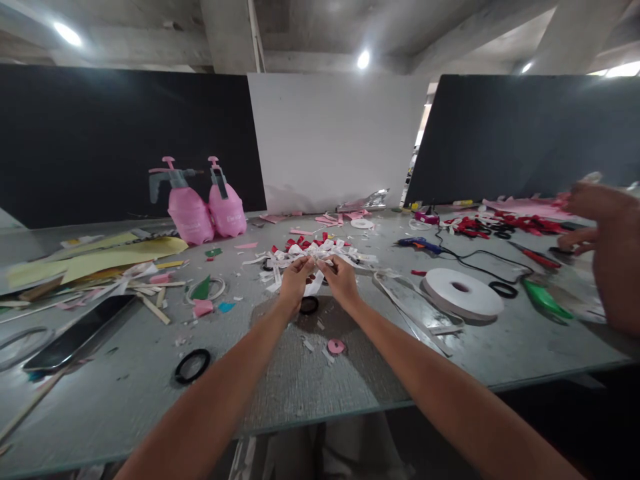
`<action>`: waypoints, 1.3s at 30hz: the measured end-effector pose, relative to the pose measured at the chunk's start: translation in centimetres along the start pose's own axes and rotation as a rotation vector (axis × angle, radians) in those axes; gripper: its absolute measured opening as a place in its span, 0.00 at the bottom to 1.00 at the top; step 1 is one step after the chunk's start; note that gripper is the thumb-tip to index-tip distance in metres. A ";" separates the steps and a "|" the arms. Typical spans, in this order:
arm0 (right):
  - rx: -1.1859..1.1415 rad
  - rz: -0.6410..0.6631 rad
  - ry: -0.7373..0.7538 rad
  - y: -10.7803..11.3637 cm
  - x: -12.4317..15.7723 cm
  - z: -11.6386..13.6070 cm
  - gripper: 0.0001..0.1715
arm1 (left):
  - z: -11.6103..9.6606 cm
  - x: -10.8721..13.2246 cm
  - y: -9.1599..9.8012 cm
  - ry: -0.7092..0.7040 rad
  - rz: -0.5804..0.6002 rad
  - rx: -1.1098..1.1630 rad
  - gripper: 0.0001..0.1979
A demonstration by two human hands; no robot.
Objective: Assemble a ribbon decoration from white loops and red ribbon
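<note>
My left hand (pixel 298 279) and my right hand (pixel 339 275) meet over the middle of the table. Both are closed, thumb and fingers pinching a piece of white ribbon (pixel 315 285) between them. Just below it shows a black elastic ring (pixel 309 306); whether it is joined to the ribbon I cannot tell. Behind my fingers lies a heap of white ribbon pieces (pixel 361 256), with red ribbon pieces (pixel 300 244) at its far side. A large roll of white ribbon (pixel 463 293) lies flat to the right of my right hand.
Two pink spray bottles (pixel 190 215) stand at the back left. A phone (pixel 80 333) and yellow paper (pixel 120 259) lie left, a black ring (pixel 193 366) nearer. On the right are a blue glue gun (pixel 419 245), red-handled scissors (pixel 540 257) and another person's hand (pixel 580 237).
</note>
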State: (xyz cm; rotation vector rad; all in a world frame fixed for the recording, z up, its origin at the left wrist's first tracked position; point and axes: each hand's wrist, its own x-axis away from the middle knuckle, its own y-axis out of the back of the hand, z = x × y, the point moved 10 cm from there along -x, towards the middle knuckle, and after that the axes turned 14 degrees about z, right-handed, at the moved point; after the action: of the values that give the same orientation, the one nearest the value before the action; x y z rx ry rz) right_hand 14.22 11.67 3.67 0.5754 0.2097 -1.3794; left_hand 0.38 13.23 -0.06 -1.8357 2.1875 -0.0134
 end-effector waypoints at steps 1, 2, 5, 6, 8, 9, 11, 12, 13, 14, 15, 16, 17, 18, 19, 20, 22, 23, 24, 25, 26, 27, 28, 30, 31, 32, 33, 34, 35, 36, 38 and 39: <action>-0.011 0.000 0.004 0.0 0.0 0.0 0.18 | 0.0 0.1 -0.1 0.006 0.004 0.011 0.24; -0.028 0.002 0.007 0.0 0.0 0.0 0.18 | 0.0 0.1 -0.3 0.008 0.012 0.020 0.25; -0.127 0.008 -0.007 -0.1 -0.2 -0.7 0.19 | -0.6 0.3 -0.8 -0.010 0.036 -0.005 0.27; -0.168 0.008 -0.018 -0.2 -0.2 -1.0 0.20 | -0.9 0.3 -0.9 -0.024 0.040 -0.038 0.27; -0.244 0.006 -0.040 -0.3 -0.3 -1.6 0.21 | -1.4 0.3 -1.0 -0.053 0.042 -0.119 0.27; -0.278 0.007 -0.050 -0.4 -0.3 -1.8 0.21 | -1.7 0.4 -1.1 -0.068 0.047 -0.156 0.27; -0.348 0.014 -0.066 -0.6 -0.4 -2.1 0.22 | -2.0 0.4 -1.3 -0.105 0.074 -0.217 0.27; -0.382 0.016 -0.075 -0.7 -0.4 -2.3 0.22 | -2.2 0.4 -1.5 -0.125 0.092 -0.246 0.27; -0.412 0.016 -0.082 -0.7 -0.4 -2.4 0.22 | -2.4 0.4 -1.7 -0.146 0.113 -0.280 0.26; -0.435 0.015 -0.086 -0.7 -0.4 -2.4 0.22 | -2.5 0.5 -1.9 -0.165 0.133 -0.316 0.26; -0.448 0.014 -0.086 -0.6 -0.4 -2.4 0.22 | -2.5 0.5 -2.1 -0.180 0.150 -0.352 0.25; -0.451 0.014 -0.082 -0.6 -0.4 -2.3 0.22 | -2.6 0.6 -2.3 -0.193 0.163 -0.389 0.25; -0.447 0.014 -0.074 -0.5 -0.4 -2.2 0.22 | -2.6 0.6 -2.4 -0.205 0.174 -0.425 0.24; -0.438 0.016 -0.064 -0.4 -0.5 -2.1 0.22 | -2.6 0.6 -2.4 -0.217 0.181 -0.461 0.24; -0.425 0.018 -0.052 -0.3 -0.5 -2.0 0.22 | -2.6 0.6 -2.5 -0.231 0.190 -0.497 0.23; -0.410 0.019 -0.041 -0.1 -0.6 -1.9 0.21 | -2.6 0.6 -2.6 -0.246 0.199 -0.535 0.23; -0.367 0.016 -0.018 0.2 -0.7 -1.7 0.21 | -3.0 0.6 -2.7 -0.284 0.215 -0.619 0.23; -0.348 0.014 -0.006 0.4 -0.7 -1.6 0.20 | -3.3 0.7 -2.7 -0.306 0.221 -0.669 0.22; -0.337 0.012 0.004 0.6 -0.8 -1.4 0.19 | -3.7 0.8 -2.8 -0.327 0.229 -0.725 0.22; -0.335 0.010 0.011 0.7 -0.8 -1.4 0.19 | -4.1 0.9 -2.9 -0.345 0.241 -0.784 0.22; -0.341 0.012 0.015 0.8 -0.8 -1.3 0.18 | -4.4 1.1 -3.1 -0.360 0.257 -0.844 0.21; -0.354 0.018 0.017 0.8 -0.7 -1.3 0.18 | -4.8 1.3 -3.4 -0.370 0.277 -0.901 0.21; -0.372 0.026 0.014 0.7 -0.7 -1.2 0.18 | -5.1 1.5 -3.6 -0.378 0.298 -0.952 0.20; -0.400 0.045 0.005 0.5 -0.7 -1.2 0.18 | -5.5 2.0 -4.1 -0.386 0.329 -1.031 0.21; -0.413 0.053 0.001 0.4 -0.6 -1.2 0.18 | -5.7 2.1 -4.3 -0.388 0.338 -1.063 0.21; -0.426 0.055 -0.002 0.3 -0.6 -1.2 0.18 | -5.7 2.3 -4.5 -0.385 0.345 -1.090 0.21; -0.439 0.050 -0.006 0.4 -0.6 -1.2 0.18 | -5.7 2.4 -4.6 -0.379 0.348 -1.113 0.21; -0.452 0.039 -0.009 0.5 -0.6 -1.2 0.17 | -5.7 2.4 -4.7 -0.371 0.348 -1.133 0.22; -0.461 0.027 -0.009 0.7 -0.6 -1.2 0.17 | -5.7 2.4 -4.7 -0.361 0.346 -1.149 0.22; -0.468 0.016 -0.007 0.8 -0.6 -1.2 0.17 | -5.6 2.4 -4.8 -0.352 0.345 -1.161 0.22; -0.473 0.008 0.000 1.0 -0.6 -1.1 0.17 | -5.4 2.4 -4.8 -0.341 0.349 -1.178 0.22; -0.473 0.012 0.003 1.1 -0.6 -1.0 0.17 | -5.3 2.4 -4.8 -0.342 0.356 -1.188 0.22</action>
State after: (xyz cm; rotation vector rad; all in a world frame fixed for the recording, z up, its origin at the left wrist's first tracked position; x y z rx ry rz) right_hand 15.31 12.81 3.39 0.1839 0.5176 -1.2605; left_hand 3.49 9.06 5.45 -1.5726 2.3528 1.8397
